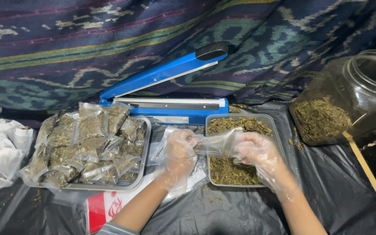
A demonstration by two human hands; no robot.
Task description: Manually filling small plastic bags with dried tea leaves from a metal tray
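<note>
i saw my left hand and right hand pinched shut on an empty clear bag, with many filled packets already piled on the tray.

Count on inspection: two gloved hands, left hand and right hand; one empty clear pouch between them; two metal trays, one tray of loose dried leaves, one tray of filled pouches; filled pouches overlap, exact number cannot be told, well over ten; one blue heat sealer; one large clear jar.
</note>
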